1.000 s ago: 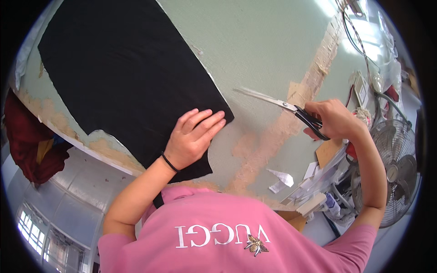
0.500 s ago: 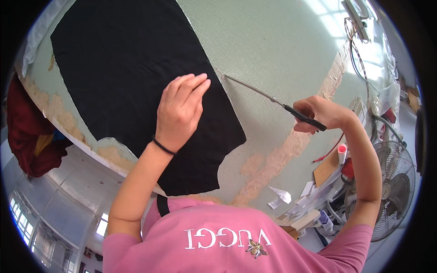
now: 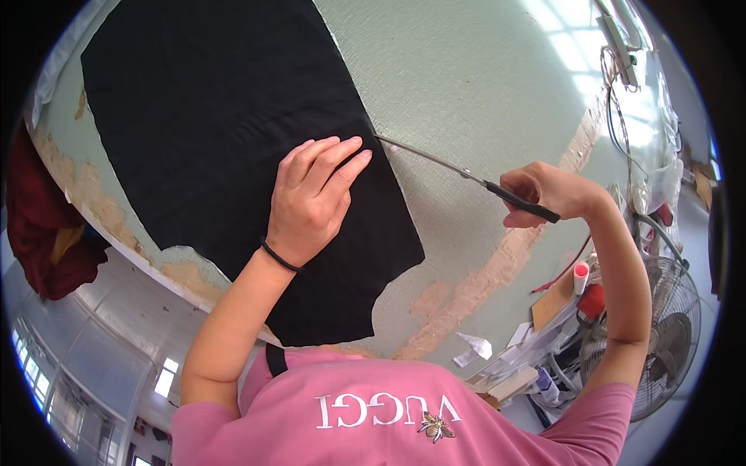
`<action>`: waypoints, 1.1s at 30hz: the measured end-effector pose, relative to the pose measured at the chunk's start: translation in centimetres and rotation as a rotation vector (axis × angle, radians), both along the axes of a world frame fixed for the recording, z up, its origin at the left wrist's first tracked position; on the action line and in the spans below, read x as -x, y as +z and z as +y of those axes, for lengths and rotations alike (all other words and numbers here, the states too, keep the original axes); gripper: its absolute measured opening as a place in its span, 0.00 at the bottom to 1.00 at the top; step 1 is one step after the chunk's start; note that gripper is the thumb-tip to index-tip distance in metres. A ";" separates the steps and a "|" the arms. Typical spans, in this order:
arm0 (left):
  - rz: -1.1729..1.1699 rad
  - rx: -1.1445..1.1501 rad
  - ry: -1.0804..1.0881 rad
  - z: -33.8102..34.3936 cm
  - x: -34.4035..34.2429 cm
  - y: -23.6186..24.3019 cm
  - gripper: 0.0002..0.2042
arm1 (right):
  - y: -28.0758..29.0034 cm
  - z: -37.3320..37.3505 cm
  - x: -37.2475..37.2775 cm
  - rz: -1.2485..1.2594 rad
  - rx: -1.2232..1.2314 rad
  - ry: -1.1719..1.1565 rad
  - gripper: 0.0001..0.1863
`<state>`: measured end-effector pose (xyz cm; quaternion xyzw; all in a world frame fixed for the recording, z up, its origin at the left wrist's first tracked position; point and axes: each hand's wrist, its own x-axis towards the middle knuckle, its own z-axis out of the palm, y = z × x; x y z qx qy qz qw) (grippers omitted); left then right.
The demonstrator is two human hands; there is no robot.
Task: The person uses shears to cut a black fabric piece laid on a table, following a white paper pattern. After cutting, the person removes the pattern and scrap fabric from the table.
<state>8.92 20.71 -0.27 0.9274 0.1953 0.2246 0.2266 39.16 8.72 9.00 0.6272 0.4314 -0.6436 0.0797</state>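
Observation:
A large piece of black fabric (image 3: pixel 225 124) lies flat across the table, with a curved notch cut into its near right side. My left hand (image 3: pixel 315 190) rests on it with fingers stretched out, the fingertips close to its right edge. In my right hand (image 3: pixel 548 194) is a pair of scissors (image 3: pixel 435 159) with black handles and long metal blades, my fingers wrapped round the handles. The blades point left, and their tip meets the fabric's right edge just beyond my left fingertips. Whether the blades are parted I cannot make out.
The pale green tabletop (image 3: pixel 466 85) has strips of peeling tan tape (image 3: pixel 482 287). White scraps (image 3: pixel 472 349) lie near its front edge. At the right are cables (image 3: pixel 614 101), a rolled tube (image 3: pixel 580 276) and a fan (image 3: pixel 660 342). Dark red cloth (image 3: pixel 47 225) hangs at the left.
The scissors' tip has moved slightly left and down onto the fabric's edge. The left hand keeps nearly the same place on the fabric; the whole view has shifted a little.

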 end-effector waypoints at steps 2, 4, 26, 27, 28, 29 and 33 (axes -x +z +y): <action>0.009 0.007 -0.002 0.0 0.0 0.2 0.20 | -0.1 0.3 -0.2 0.001 0.002 0.006 0.18; 0.015 0.014 0.002 -0.1 0.0 0.3 0.18 | -0.1 0.5 -0.3 0.013 0.008 -0.008 0.18; 0.006 -0.007 0.004 -0.1 0.0 -0.1 0.20 | -0.2 0.9 -0.6 -0.034 -0.010 0.045 0.17; 0.006 -0.006 0.004 -0.1 0.0 -0.1 0.20 | -0.2 0.9 -0.7 -0.031 -0.009 0.041 0.17; 0.006 -0.005 0.004 -0.1 0.0 -0.1 0.20 | -0.3 0.9 -0.8 -0.027 -0.008 0.037 0.17; 0.005 -0.005 0.002 -0.1 0.0 -0.1 0.20 | -0.3 0.9 -0.9 -0.028 -0.004 0.042 0.17; 0.007 -0.010 0.009 -0.2 0.0 -0.1 0.20 | -0.2 1.5 -1.1 -0.051 0.035 0.039 0.15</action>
